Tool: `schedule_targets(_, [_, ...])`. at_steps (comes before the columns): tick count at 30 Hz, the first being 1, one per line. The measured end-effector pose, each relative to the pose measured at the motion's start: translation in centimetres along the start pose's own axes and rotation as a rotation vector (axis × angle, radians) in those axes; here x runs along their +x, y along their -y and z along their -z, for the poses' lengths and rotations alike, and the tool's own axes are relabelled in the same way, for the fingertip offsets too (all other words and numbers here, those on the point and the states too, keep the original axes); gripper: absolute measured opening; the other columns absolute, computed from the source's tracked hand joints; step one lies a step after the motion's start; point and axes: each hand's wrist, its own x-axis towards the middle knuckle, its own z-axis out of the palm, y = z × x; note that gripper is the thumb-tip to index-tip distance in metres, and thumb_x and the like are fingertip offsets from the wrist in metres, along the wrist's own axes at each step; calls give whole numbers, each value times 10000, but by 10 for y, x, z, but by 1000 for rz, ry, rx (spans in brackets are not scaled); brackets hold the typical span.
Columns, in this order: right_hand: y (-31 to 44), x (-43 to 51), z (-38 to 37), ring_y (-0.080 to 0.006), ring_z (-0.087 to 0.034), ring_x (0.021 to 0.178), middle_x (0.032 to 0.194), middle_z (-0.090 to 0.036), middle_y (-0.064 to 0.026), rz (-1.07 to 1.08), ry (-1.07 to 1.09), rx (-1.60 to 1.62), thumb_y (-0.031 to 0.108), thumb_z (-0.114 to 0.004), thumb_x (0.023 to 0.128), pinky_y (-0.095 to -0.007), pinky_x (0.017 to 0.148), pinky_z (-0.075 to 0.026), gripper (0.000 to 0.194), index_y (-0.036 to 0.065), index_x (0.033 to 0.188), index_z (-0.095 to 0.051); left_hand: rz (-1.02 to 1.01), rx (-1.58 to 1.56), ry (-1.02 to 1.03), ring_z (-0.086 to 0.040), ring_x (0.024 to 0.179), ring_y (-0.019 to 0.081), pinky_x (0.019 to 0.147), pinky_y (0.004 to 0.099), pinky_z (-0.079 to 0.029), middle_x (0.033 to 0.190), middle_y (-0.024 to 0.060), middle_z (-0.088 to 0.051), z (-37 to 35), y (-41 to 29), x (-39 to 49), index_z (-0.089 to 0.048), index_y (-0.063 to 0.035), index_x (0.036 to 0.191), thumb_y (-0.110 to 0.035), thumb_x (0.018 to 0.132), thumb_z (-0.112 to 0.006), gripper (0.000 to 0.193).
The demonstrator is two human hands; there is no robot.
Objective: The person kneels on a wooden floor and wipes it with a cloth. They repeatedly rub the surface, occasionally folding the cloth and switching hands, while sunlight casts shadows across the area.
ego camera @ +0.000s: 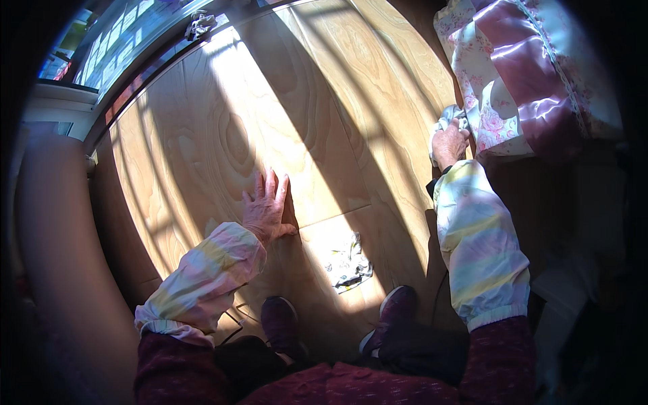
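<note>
My left hand [266,210] has its fingers spread flat against the wood-grain floor [329,152], or just above it; it holds nothing. Out to the right, my right hand [450,144] grips a crumpled pale cloth [445,117] at the floor's right edge. The cloth lies right beside a hanging floral fabric [493,121] with shiny pink ruffles. Nearer my feet, a crumpled printed cloth [349,266] lies on the floor in a bright patch of sunlight. Tie-dye sleeve covers [481,228] wrap both my forearms.
My two dark shoes [280,324] stand on the floor, with a thin dark cable [232,324] beside the left one. A large rounded brown object [61,228] rises on the left. Another bunched cloth [201,25] sits by the window frame [147,50] at the far left.
</note>
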Motion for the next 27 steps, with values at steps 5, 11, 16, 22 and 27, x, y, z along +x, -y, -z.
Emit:
schedule_targets(5, [97,-68,-21,-397,-499,1027,1217,-488,-197,673,74,44,153,-588,767,-490,854,-454,575,121,1318,-425,7,5,-5,-76,1399,448,977,716,-275,1527,190,-53,-4,0,3,-172,-135,1475,-441,528,-866,1213])
schedule_targets(11, [120,-168,-25,-289,-549,981,1244,-501,-148,1398,358,22,231,-686,736,-393,851,-464,499,155,1218,-583,-6,-32,17,-58,1401,454,990,721,-252,1533,196,-23,-1,0,3,-147,-110,1477,-396,547,-865,1210])
schedule_targets(16, [24,-111,0,-322,-535,1032,1251,-500,-131,1106,152,3,134,-673,737,-429,870,-461,611,169,1318,-484,-14,-12,9,-63,1410,431,1008,696,-258,1535,199,-54,0,0,2,-137,-115,1482,-405,547,-864,1219])
schedule_targets(22, [-128,-47,59,-396,-512,1135,1288,-512,-171,47,148,99,159,-573,814,-447,963,-412,590,163,1376,-396,-17,-10,-15,-69,1411,426,1007,691,-266,1537,190,-56,-4,1,3,-145,-122,1482,-407,539,-869,1222])
schedule_targets(27, [-133,-83,53,-379,-470,1049,1179,-477,-236,63,129,-106,142,-599,783,-469,926,-414,516,64,1274,-462,-9,-15,-26,-61,1415,418,1014,684,-263,1543,177,-32,-7,3,5,-149,-123,1482,-390,525,-880,1233])
